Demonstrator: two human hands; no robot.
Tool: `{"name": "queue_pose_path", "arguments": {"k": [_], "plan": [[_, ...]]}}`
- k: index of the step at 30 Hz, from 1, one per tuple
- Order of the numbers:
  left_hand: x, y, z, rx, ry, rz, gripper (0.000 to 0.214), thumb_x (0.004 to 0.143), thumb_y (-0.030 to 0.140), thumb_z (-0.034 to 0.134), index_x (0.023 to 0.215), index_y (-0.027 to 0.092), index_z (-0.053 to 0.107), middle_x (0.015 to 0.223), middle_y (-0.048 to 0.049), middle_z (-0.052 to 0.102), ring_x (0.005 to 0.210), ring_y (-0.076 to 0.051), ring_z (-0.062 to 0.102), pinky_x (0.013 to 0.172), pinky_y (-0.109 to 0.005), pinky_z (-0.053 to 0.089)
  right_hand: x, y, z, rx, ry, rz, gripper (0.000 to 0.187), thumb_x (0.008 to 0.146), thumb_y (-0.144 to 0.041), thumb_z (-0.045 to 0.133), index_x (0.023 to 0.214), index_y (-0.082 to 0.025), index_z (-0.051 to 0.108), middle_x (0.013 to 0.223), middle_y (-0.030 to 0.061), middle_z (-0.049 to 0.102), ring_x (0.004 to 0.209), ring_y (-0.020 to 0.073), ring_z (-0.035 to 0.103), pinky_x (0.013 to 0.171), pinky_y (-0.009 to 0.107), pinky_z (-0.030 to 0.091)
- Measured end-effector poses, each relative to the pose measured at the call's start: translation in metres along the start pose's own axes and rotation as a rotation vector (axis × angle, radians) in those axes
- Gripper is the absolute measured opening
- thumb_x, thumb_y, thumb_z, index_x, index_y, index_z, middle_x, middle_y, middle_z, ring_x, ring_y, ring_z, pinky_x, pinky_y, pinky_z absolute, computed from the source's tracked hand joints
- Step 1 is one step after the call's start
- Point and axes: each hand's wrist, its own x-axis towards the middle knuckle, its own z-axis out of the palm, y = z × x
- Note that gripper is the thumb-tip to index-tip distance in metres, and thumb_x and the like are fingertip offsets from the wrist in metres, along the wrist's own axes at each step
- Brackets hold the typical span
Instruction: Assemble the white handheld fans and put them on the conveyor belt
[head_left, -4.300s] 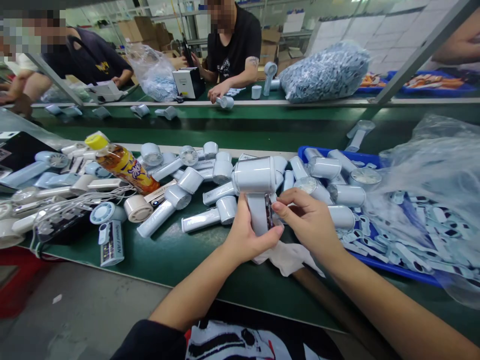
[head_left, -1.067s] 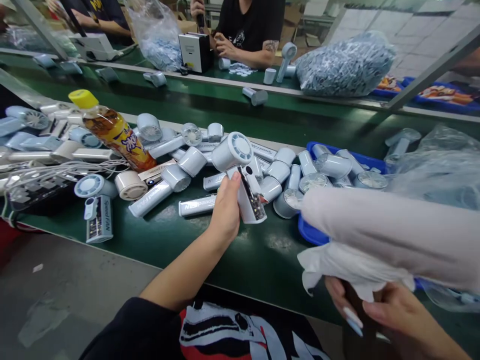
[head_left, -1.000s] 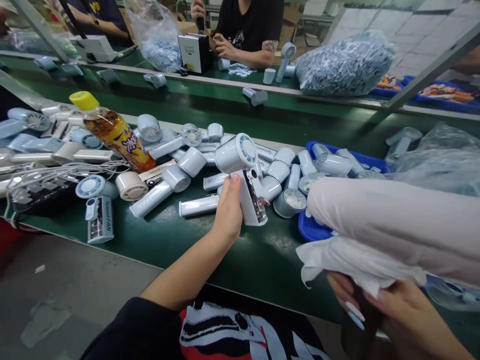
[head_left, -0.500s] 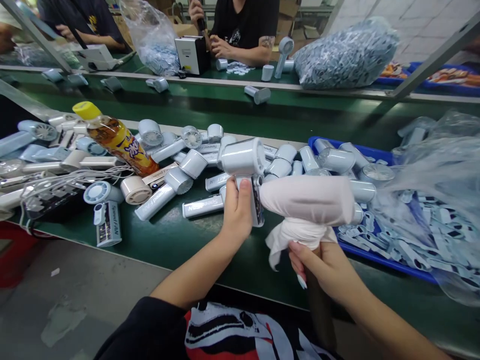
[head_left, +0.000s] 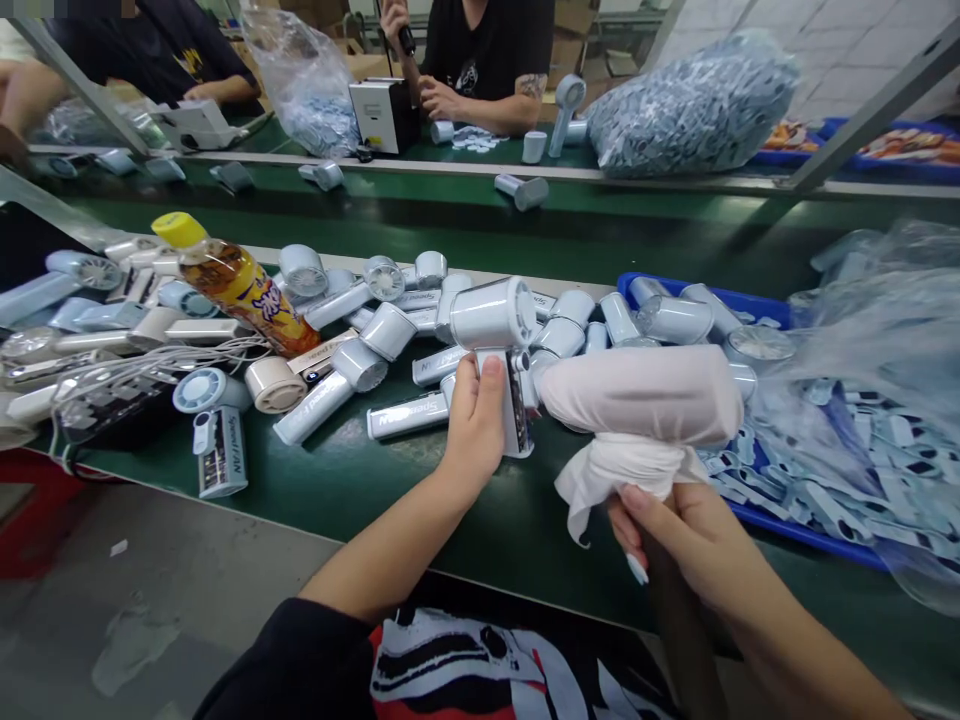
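My left hand (head_left: 472,425) is closed round the handle of a pale blue hand-held fan (head_left: 495,315), held upright over the green bench (head_left: 420,500). The fan's open handle side, with its dark inner parts, faces right. My right hand (head_left: 690,535) grips the dark handle of a mallet whose head (head_left: 645,390) is wrapped in white cloth. The wrapped head lies level, its left end close beside the fan's handle.
Several more fans (head_left: 360,350) are piled behind, with an orange drink bottle (head_left: 236,285) leaning among them. A blue tray (head_left: 750,305) and a plastic bag of small parts (head_left: 885,340) sit right. Beyond a green conveyor (head_left: 525,235), other people (head_left: 487,50) work.
Earlier my right hand pressed at the fan's handle; it then picked up the cloth-wrapped mallet and brought its head beside the fan. In the last half second the head shifted slightly right.
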Motion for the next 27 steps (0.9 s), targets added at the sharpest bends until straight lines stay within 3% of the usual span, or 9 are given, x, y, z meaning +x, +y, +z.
{"name": "queue_pose_path", "arguments": {"k": [2, 5, 7, 9, 12, 14, 19, 22, 27], "plan": [[0.004, 0.002, -0.003, -0.049, 0.061, -0.018, 0.028, 0.082, 0.049, 0.047, 0.087, 0.022, 0.05, 0.067, 0.0035, 0.055, 0.05, -0.01, 0.054, 0.051, -0.024, 0.048, -0.006, 0.005, -0.014, -0.198, 0.038, -0.018, 0.04, 0.081, -0.051, 0.048, 0.054, -0.021, 0.051, 0.042, 0.0011, 0.053, 0.04, 0.0156, 0.051, 0.041, 0.026, 0.043], [0.011, 0.006, -0.008, -0.116, 0.16, 0.004, 0.026, 0.083, 0.048, 0.046, 0.087, 0.023, 0.048, 0.064, 0.0034, 0.057, 0.049, -0.012, 0.057, 0.047, -0.024, 0.047, -0.009, 0.018, -0.028, -0.526, 0.023, -0.127, 0.018, 0.077, -0.037, 0.057, 0.089, -0.024, 0.063, 0.071, 0.0067, 0.069, 0.06, 0.023, 0.063, 0.051, 0.03, 0.05], [0.013, 0.009, -0.01, -0.162, 0.181, 0.035, 0.026, 0.083, 0.048, 0.045, 0.089, 0.022, 0.048, 0.067, 0.0026, 0.059, 0.051, -0.013, 0.059, 0.05, -0.026, 0.049, -0.006, 0.028, -0.028, -0.743, -0.019, -0.248, 0.034, 0.077, -0.026, 0.055, 0.112, -0.028, 0.057, 0.091, 0.0083, 0.069, 0.073, 0.0262, 0.065, 0.059, 0.034, 0.052], [0.012, 0.01, -0.009, -0.188, 0.156, 0.036, 0.027, 0.083, 0.048, 0.046, 0.09, 0.022, 0.048, 0.07, 0.0018, 0.06, 0.052, -0.013, 0.059, 0.052, -0.027, 0.049, -0.001, 0.032, -0.023, -0.918, -0.027, -0.341, 0.044, 0.076, -0.018, 0.051, 0.118, -0.027, 0.054, 0.092, 0.0086, 0.067, 0.077, 0.0272, 0.064, 0.061, 0.038, 0.052], [0.003, 0.004, -0.003, -0.169, 0.083, -0.021, 0.027, 0.082, 0.048, 0.047, 0.091, 0.022, 0.047, 0.069, 0.0025, 0.06, 0.05, -0.013, 0.059, 0.05, -0.027, 0.049, 0.01, 0.02, -0.014, -0.925, -0.035, -0.42, 0.035, 0.078, -0.022, 0.052, 0.113, -0.022, 0.056, 0.095, 0.0092, 0.064, 0.087, 0.0259, 0.06, 0.069, 0.037, 0.051], [-0.004, -0.001, 0.002, -0.134, 0.029, -0.064, 0.026, 0.083, 0.048, 0.047, 0.092, 0.023, 0.047, 0.07, 0.0027, 0.06, 0.054, -0.014, 0.06, 0.055, -0.028, 0.051, 0.02, 0.002, -0.009, -0.833, 0.034, -0.448, 0.029, 0.083, -0.034, 0.049, 0.107, -0.019, 0.056, 0.098, 0.0103, 0.063, 0.088, 0.0242, 0.06, 0.072, 0.035, 0.05], [-0.014, -0.007, 0.008, 0.075, -0.079, 0.091, 0.027, 0.088, 0.041, 0.042, 0.104, 0.022, 0.051, 0.101, -0.003, 0.059, 0.099, -0.017, 0.055, 0.091, -0.03, 0.041, 0.053, -0.032, 0.007, -0.947, 0.231, -0.445, 0.048, 0.087, -0.056, 0.028, 0.082, -0.016, 0.053, 0.062, 0.0075, 0.061, 0.053, 0.0215, 0.057, 0.045, 0.028, 0.036], [-0.012, -0.004, 0.006, 0.203, -0.09, 0.191, 0.027, 0.09, 0.037, 0.037, 0.103, 0.02, 0.053, 0.102, -0.0041, 0.058, 0.104, -0.018, 0.051, 0.095, -0.031, 0.036, 0.069, -0.028, 0.014, -1.005, 0.306, -0.578, 0.053, 0.088, -0.056, 0.018, 0.07, -0.017, 0.048, 0.052, 0.0055, 0.055, 0.046, 0.0198, 0.052, 0.043, 0.027, 0.029], [-0.008, 0.001, 0.003, 0.265, -0.158, 0.207, 0.027, 0.09, 0.035, 0.037, 0.105, 0.018, 0.052, 0.103, -0.0063, 0.059, 0.098, -0.019, 0.054, 0.089, -0.031, 0.039, 0.076, -0.013, 0.017, -0.775, 0.271, -0.747, 0.042, 0.092, -0.045, 0.024, 0.06, -0.021, 0.037, 0.046, -0.0014, 0.045, 0.041, 0.0131, 0.044, 0.043, 0.024, 0.029]]}}
